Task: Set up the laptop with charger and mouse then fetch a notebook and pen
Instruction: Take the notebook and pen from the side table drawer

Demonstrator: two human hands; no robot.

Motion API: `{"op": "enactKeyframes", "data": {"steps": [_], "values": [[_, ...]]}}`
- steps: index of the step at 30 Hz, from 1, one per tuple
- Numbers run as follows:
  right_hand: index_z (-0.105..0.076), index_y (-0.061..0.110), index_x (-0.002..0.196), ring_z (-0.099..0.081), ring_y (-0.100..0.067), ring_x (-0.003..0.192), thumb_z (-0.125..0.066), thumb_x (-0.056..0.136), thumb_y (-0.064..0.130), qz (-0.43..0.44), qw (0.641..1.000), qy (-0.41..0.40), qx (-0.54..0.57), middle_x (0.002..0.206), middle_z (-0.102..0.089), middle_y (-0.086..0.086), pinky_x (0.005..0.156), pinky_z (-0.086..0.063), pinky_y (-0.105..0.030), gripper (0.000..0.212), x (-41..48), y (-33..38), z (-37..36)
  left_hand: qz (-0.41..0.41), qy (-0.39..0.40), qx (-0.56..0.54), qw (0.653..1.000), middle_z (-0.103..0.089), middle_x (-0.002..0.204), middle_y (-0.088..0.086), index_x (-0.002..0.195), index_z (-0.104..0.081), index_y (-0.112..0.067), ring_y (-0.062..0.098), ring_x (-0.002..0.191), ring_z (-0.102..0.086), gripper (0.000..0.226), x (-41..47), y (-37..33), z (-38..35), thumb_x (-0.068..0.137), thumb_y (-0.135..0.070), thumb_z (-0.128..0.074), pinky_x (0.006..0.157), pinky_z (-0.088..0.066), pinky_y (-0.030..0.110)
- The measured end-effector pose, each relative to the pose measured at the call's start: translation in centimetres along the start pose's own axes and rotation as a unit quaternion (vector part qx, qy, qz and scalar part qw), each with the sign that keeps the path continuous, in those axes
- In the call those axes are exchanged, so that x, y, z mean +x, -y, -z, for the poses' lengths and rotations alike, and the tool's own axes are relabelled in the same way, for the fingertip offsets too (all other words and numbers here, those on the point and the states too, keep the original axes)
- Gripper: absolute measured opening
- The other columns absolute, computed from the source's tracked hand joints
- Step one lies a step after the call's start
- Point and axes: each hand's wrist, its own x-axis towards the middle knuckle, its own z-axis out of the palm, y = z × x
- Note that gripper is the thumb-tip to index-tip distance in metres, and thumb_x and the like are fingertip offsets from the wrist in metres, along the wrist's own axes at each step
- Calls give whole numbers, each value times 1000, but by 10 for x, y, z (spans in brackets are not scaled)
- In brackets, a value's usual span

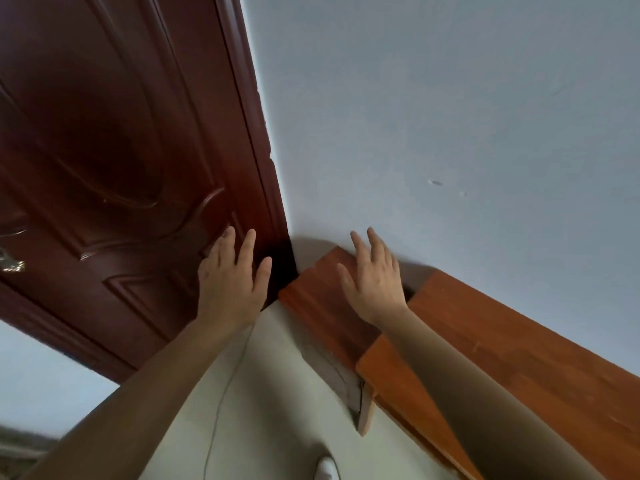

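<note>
Fingers (247,247) were spread and empty on your left hand (230,289) at 8 o'clock by the door (104,150) and right hand (375,282) at 5 over the wooden ledge (485,341); laptop wasn't in view, so you'd best have found it before reaching.

One left hand (230,285), one right hand (375,287) — two in all — one dark door (121,150), one door handle (10,263).
</note>
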Motion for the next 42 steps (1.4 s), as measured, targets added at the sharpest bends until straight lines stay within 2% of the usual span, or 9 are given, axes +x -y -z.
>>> {"op": "enactKeyframes", "data": {"steps": [9,12,17,20,23,28,36,39,42], "values": [[-18,20,159,-17,-34,151,-41,103,46,-62,998,-17,-16,166,-13,-17,123,-16,-47,67,134,21,-18,-73,17,-9,997,-29,158,24,153,-35,-14,42,143,-29,67,178,43,-17,97,-51,-31,111,-30,58],[-16,20,160,-16,-33,152,-41,103,46,-109,993,-33,-29,166,-13,-16,123,-15,-46,67,160,13,-22,-121,28,-25,992,-29,157,27,152,-38,-11,45,141,-32,59,225,42,-38,102,-42,-44,110,-31,58],[-16,20,160,-15,-31,152,-40,103,47,-245,966,-70,-54,166,-15,-15,123,-16,-45,67,166,2,-40,-238,88,-44,966,-23,160,26,154,-31,-10,42,144,-25,61,291,33,-81,103,-39,-44,113,-28,55],[-16,22,159,-18,-30,151,-43,102,46,-360,927,-94,-55,165,-17,-13,123,-20,-44,69,160,11,-53,-302,131,-60,942,-18,162,22,156,-26,-13,39,147,-21,62,327,33,-102,103,-42,-38,115,-26,54],[-20,20,158,-25,-32,148,-48,100,43,-433,893,-117,-23,163,-24,-13,118,-26,-45,68,145,18,-69,-333,148,-95,927,-19,162,21,156,-28,-13,39,147,-23,61,334,37,-121,103,-42,-40,114,-27,54],[-21,20,158,-26,-30,148,-48,100,45,-512,854,-86,-19,163,-25,-11,118,-30,-44,69,121,35,-125,-349,233,-109,901,-19,163,20,156,-28,-14,37,147,-24,62,317,62,-185,103,-43,-40,116,-26,51],[-28,25,155,-40,-24,140,-49,99,48,-549,830,-91,17,157,-36,-1,106,-42,-40,64,58,42,-211,-328,291,-124,890,-32,157,22,152,-38,-9,37,143,-34,61,245,105,-265,101,-39,-51,111,-34,49],[-45,24,142,-54,-23,123,-50,99,46,-564,816,-125,34,137,-53,0,91,-48,-38,48,30,36,-255,-297,311,-128,894,-33,157,21,151,-38,-7,37,142,-34,60,217,121,-305,101,-37,-51,114,-32,48],[-56,24,112,-62,-23,99,-51,99,45,-583,801,-121,63,110,-58,3,75,-49,-35,25,-5,27,-320,-242,356,-123,894,-31,158,19,151,-36,-8,34,144,-30,60,174,147,-357,102,-40,-48,115,-29,47]]}}
